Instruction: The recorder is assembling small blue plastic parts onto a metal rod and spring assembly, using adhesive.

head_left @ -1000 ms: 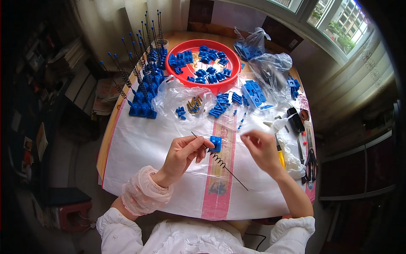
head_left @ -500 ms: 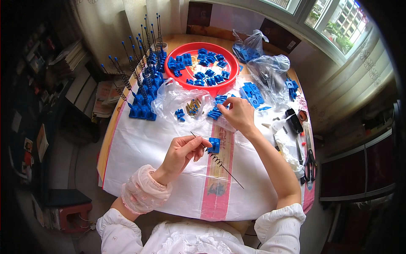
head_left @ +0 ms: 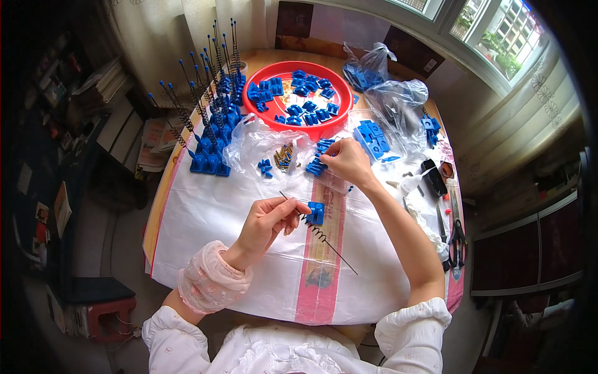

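Note:
My left hand [head_left: 271, 221] is closed on a black wire spring [head_left: 319, 234], coiled in the middle with straight ends. The wire slants from above the fingers down to the right. Right at the fingertips is a blue plastic block [head_left: 316, 213]; whether it is held or lies on the cloth I cannot tell. Farther off, my right hand [head_left: 346, 163] reaches into a group of small blue plastic parts [head_left: 316, 166], thumb and index finger pinched together at them. What is between those fingers is hidden. A clear tray [head_left: 335, 182] shows below this hand.
Blue blocks bearing upright black springs with blue tips [head_left: 212, 146] stand at left. Behind are a red basin [head_left: 250, 75] of blue parts and plastic bags [head_left: 398, 93]. Brass-coloured pins [head_left: 284, 158] lie mid-table. Scissors [head_left: 458, 240] and a black case [head_left: 432, 177] lie right.
My right hand has shifted slightly left and nearer, its fingers drawn closer together among the blue parts. My left hand and the spring have barely moved.

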Demonstrator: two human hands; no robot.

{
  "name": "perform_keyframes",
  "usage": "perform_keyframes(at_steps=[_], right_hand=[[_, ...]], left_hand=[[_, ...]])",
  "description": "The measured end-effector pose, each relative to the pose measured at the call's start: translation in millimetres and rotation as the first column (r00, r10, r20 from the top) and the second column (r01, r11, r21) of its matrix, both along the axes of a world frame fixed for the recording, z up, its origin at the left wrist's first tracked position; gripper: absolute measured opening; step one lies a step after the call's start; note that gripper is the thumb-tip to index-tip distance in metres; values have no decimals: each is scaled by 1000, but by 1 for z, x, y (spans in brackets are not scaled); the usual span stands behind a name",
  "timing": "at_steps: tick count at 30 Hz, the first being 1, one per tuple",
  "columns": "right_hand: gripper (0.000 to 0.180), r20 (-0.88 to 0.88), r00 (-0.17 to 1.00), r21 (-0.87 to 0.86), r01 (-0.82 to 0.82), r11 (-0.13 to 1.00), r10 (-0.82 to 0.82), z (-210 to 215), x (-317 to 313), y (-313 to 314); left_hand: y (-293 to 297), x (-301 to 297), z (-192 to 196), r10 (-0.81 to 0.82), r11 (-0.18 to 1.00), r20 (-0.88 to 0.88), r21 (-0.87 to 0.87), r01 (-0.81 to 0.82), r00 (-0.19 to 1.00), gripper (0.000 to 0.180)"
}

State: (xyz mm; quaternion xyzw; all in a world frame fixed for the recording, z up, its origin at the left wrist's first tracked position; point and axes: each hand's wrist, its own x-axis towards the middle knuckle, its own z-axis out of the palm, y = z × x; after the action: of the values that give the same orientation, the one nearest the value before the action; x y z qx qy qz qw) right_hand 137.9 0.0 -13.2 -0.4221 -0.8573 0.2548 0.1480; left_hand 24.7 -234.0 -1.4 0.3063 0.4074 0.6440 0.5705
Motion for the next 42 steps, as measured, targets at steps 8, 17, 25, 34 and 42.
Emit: perform_keyframes(at_steps=[8, 17, 25, 34, 42], right_hand=[[26, 62, 997, 101, -40, 994, 34, 0, 7, -1], [22, 1, 999, 84, -47, 995, 47, 3, 5, -5], [21, -7, 999, 93, -40, 995, 41, -1, 4, -6], [22, -26, 998, 105, -54, 993, 57, -5, 2, -6], [19, -147, 987, 177, -40, 983, 66, 5, 14, -14]], left_hand=[[0, -1, -2, -10, 1000, 4, 8, 10, 1000, 31], [0, -5, -5, -28, 1000, 5, 6, 28, 1000, 31], [0, -4, -5, -24, 1000, 1, 0, 24, 1000, 31], [0, -6, -5, -15, 1000, 11, -13, 15, 1000, 32], [2, -5, -5, -25, 1000, 27, -5, 25, 999, 32]])
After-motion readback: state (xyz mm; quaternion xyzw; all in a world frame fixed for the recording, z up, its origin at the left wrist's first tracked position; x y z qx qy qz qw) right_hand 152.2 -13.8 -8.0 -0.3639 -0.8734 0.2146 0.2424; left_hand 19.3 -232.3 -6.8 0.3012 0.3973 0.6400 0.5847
